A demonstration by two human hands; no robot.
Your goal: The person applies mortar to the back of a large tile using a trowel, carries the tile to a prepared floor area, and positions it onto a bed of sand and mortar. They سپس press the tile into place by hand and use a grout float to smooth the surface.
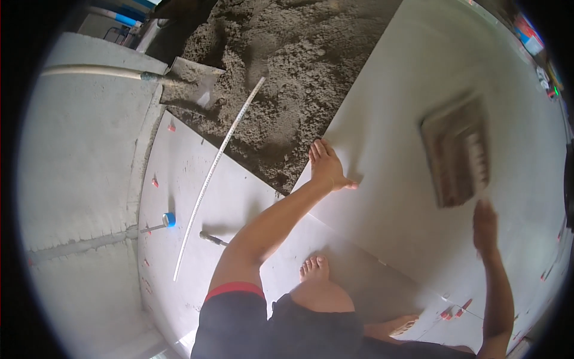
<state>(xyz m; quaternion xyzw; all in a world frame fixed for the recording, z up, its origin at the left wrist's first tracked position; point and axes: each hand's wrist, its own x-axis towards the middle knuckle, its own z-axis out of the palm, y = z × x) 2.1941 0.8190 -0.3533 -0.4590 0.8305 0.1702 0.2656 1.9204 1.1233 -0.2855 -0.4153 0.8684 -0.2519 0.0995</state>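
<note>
My left hand (326,166) lies with fingers and thumb spread on the edge of a large light-grey tile (388,137), beside a bed of dark crumbly mortar (281,66). My right hand (485,228) grips the pale ridged handle of a rectangular brown hand float (445,158) over the tile's right part. Motion blurs the float, and whether it touches the tile I cannot tell. My bare foot (315,268) stands on the tiled floor between my arms.
At left, a long white measuring strip (219,152) crosses tile and mortar. A shovel (185,81) lies in the mortar. A blue-headed tool (169,219) and a dark-handled tool (213,239) lie on the left tile (197,179). Red wedges (454,313) dot the tile joints.
</note>
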